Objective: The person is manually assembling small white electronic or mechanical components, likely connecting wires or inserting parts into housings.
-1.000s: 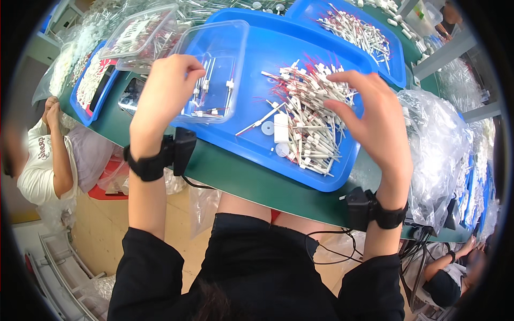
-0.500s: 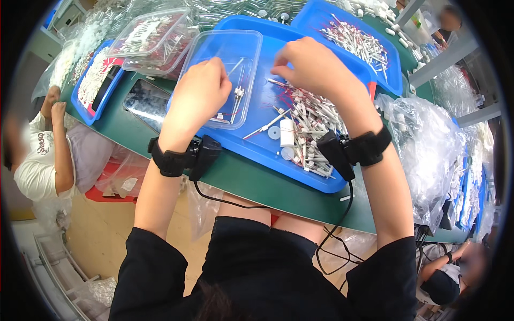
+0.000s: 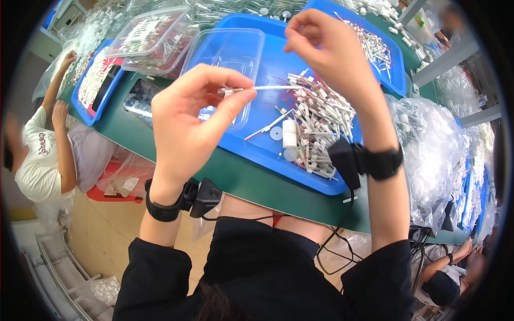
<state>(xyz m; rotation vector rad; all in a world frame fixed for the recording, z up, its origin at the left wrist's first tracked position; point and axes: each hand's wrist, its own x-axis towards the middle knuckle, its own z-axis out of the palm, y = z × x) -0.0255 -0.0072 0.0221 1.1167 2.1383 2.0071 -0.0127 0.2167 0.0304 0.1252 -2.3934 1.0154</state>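
Note:
My left hand (image 3: 184,117) pinches a thin white stick-like part (image 3: 276,87) between thumb and fingertips, its long end pointing right. Small white pieces show at the end inside my fingers. Up and to the right, my right hand (image 3: 332,51) hovers with fingers curled and thumb close to the index finger; whatever it may hold is too small to see. Below both lies a blue tray (image 3: 273,59) with a pile of white stick-like parts with red wires (image 3: 321,115). A white cylinder (image 3: 289,134) and a pale disc (image 3: 276,133) lie beside the pile. My left hand partly covers a clear plastic tub (image 3: 259,45).
Lidded clear tubs (image 3: 152,40) of parts stand at left, near a dark phone-like slab (image 3: 140,101) and a smaller blue tray (image 3: 85,109). Another blue tray (image 3: 399,75) lies far right, above clear plastic bags (image 3: 423,155). People sit at left and lower right.
My left hand has come nearer from over the clear tub and turned, now showing the white stick in its fingertips. My right hand has moved farther away and to the right.

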